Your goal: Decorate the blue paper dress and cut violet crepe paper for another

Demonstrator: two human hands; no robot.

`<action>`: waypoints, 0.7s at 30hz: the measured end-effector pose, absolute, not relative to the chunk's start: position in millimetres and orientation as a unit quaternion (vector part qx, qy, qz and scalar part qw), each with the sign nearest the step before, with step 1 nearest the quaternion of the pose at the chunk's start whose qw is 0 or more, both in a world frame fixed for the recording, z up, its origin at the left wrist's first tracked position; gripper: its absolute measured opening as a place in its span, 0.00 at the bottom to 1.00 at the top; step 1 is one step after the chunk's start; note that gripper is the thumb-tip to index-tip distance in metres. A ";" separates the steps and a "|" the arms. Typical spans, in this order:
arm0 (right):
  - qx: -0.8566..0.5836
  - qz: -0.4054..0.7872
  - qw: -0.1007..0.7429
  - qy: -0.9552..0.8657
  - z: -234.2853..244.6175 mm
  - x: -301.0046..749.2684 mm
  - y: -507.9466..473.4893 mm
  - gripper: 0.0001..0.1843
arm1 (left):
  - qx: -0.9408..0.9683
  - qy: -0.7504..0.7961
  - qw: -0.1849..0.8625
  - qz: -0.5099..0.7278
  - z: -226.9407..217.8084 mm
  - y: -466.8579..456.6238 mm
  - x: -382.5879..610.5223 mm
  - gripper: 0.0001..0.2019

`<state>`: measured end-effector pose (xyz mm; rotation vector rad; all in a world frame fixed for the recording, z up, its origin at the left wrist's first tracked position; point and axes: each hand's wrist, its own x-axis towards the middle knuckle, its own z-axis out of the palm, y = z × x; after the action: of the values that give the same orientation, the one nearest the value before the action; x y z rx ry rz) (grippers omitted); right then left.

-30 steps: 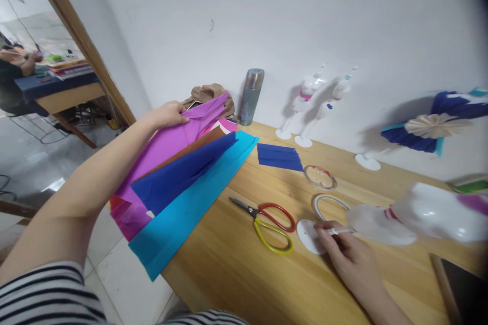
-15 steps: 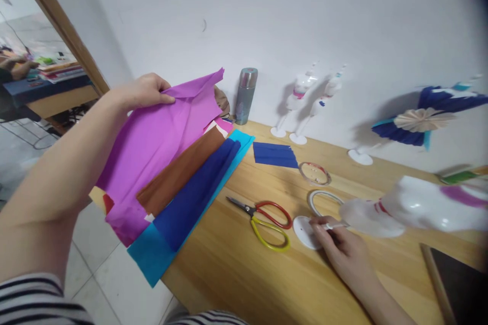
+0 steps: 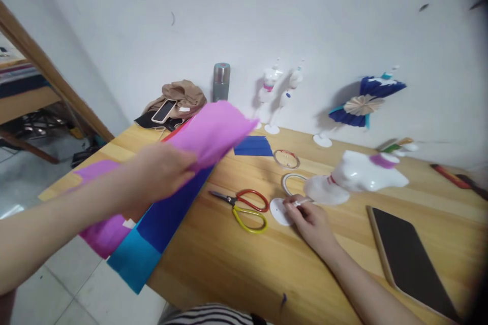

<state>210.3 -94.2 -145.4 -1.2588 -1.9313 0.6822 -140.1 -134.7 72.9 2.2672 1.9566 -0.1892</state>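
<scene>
My left hand (image 3: 168, 170), smeared by motion, grips a sheet of purple crepe paper (image 3: 217, 129) above the pile at the left. Under it lie dark blue crepe paper (image 3: 168, 223) and turquoise crepe paper (image 3: 133, 266), overhanging the table's front edge. With closed fingers, my right hand (image 3: 312, 223) holds the thin stem of a small white mannequin (image 3: 362, 172), which lies tilted on its side, its round base (image 3: 281, 212) by my fingertips. Scissors (image 3: 244, 208) with one red and one yellow handle lie left of that base. Behind the mannequin is a white tape roll (image 3: 292, 183).
Along the wall stand a thermos (image 3: 221, 84), two bare mannequins (image 3: 270, 81) and one in a blue paper dress (image 3: 364, 104). A blue paper piece (image 3: 253, 146), a clear tape roll (image 3: 286, 159) and a tablet (image 3: 412, 259) lie on the table. A phone (image 3: 163, 110) rests by brown cloth (image 3: 185, 94).
My left hand has swung the purple sheet right and lower, uncovering the phone and cloth behind. The view has turned right. My right hand keeps hold of the mannequin's stem.
</scene>
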 end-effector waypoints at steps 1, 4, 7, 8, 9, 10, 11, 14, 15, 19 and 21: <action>-0.487 0.262 0.361 -0.751 -144.9 209.6 -93.9 0.25 | 0.770 0.619 0.097 -0.121 55.2 -135.4 -133.4 0.12; -0.486 0.248 0.364 -0.755 -142.9 207.1 -93.8 0.25 | 0.785 0.589 0.124 -0.150 8.9 -135.3 -121.6 0.12; -0.483 0.236 0.370 -0.758 -141.7 205.4 -94.2 0.25 | 0.777 0.588 0.152 -0.165 -21.4 -135.6 -117.7 0.14; -0.483 0.232 0.371 -0.759 -141.9 205.3 -94.1 0.24 | 0.776 0.589 0.155 -0.164 -27.4 -136.4 -117.0 0.14; -0.484 0.225 0.372 -0.759 -142.5 205.6 -93.7 0.24 | 0.776 0.591 0.157 -0.158 -31.1 -137.5 -116.4 0.13; -0.487 0.218 0.373 -0.760 -143.3 206.0 -93.2 0.24 | 0.777 0.592 0.162 -0.144 -32.6 -139.0 -115.6 0.12; -0.490 0.209 0.372 -0.760 -144.3 206.6 -92.4 0.23 | 0.777 0.592 0.174 -0.123 -32.1 -141.0 -114.7 0.11; -0.497 0.190 0.365 -0.764 -147.6 208.2 -89.7 0.23 | 0.760 0.589 0.272 -0.044 -21.5 -149.3 -111.6 0.08; -0.498 0.188 0.363 -0.765 -148.4 208.4 -89.0 0.23 | 0.743 0.584 0.326 -0.022 -16.9 -152.2 -110.8 0.09; -0.504 0.186 0.356 -0.765 -148.8 207.7 -88.0 0.23 | 0.688 0.570 0.449 0.019 -8.9 -159.0 -112.3 0.13; -0.501 0.189 0.359 -0.765 -147.5 207.1 -88.1 0.23 | 0.717 0.590 0.371 0.020 -14.7 -157.0 -117.6 0.13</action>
<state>207.1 -88.1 -147.5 -1.2915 -1.9732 0.4874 -117.6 -157.0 -14.7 1.8389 1.5129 0.0511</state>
